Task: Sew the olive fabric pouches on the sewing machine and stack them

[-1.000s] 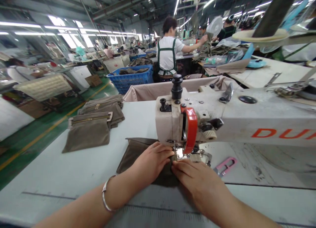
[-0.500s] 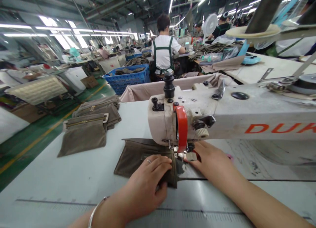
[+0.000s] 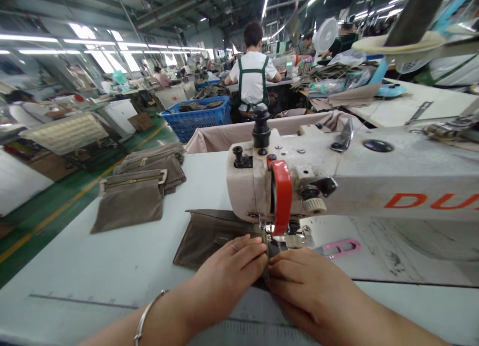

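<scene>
A brown fabric pouch [image 3: 204, 238] with a small dark label lies flat on the sewing table, its right edge at the needle area of the sewing machine [image 3: 250, 186]. My left hand [image 3: 234, 271], wearing a ring and a bracelet, is closed over the pouch's near right part, fingers together and thumb hidden. Right beside it, my right hand [image 3: 303, 281] has its fingers bent and pressed together at the pouch's right edge, just in front of the presser foot. The fingertips of both hands nearly meet. Pink-handled thread snips [image 3: 339, 247] lie right of the presser foot.
More brown pouches with zips [image 3: 129, 201] are stacked at the table's left. Behind the machine hangs a pink cloth bin [image 3: 217, 139]. A blue crate [image 3: 198, 119] and a seated co-worker [image 3: 253, 76] are beyond. A printed ruler [image 3: 86, 302] runs along the table's front.
My right hand has come from beside the presser foot toward me and left, onto the pouch's edge. The snips now show fully. My left hand has shifted slightly; the view has turned a little left.
</scene>
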`<state>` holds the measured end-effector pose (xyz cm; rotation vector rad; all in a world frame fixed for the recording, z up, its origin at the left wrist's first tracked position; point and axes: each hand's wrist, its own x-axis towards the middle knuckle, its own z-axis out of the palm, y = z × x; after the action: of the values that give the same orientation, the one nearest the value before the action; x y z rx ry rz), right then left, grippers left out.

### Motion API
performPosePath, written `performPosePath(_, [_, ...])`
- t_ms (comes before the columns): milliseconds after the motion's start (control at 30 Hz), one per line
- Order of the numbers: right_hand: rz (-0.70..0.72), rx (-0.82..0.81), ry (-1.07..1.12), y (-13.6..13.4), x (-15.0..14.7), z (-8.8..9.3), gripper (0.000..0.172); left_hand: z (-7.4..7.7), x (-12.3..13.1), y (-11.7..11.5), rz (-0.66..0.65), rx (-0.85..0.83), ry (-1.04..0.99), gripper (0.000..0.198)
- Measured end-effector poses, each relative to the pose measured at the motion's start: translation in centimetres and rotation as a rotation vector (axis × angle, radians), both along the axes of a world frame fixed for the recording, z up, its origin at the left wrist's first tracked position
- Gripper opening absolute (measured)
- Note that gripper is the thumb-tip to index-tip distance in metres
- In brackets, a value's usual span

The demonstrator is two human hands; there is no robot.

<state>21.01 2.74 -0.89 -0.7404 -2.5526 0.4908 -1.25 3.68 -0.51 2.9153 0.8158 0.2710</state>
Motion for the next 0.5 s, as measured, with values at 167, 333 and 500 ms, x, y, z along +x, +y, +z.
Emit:
performPosePath(167, [-0.043, 0.026, -0.002, 0.2, 0.1, -0.2, 0.022, 0.3, 0.0, 1.3, -0.029, 0.009, 0.029, 0.037])
performPosePath(333, [-0.061, 0.044, 0.014, 0.4, 0.0, -0.4, 0.021, 0.0, 0.1, 2.1, -0.007, 0.070, -0.069, 0.030])
performPosePath(500, [-0.052, 0.042, 0.032, 0.6, 0.5, -0.4, 0.022, 0.1, -0.1, 1.4, -0.049, 0.095, -0.158, 0.025])
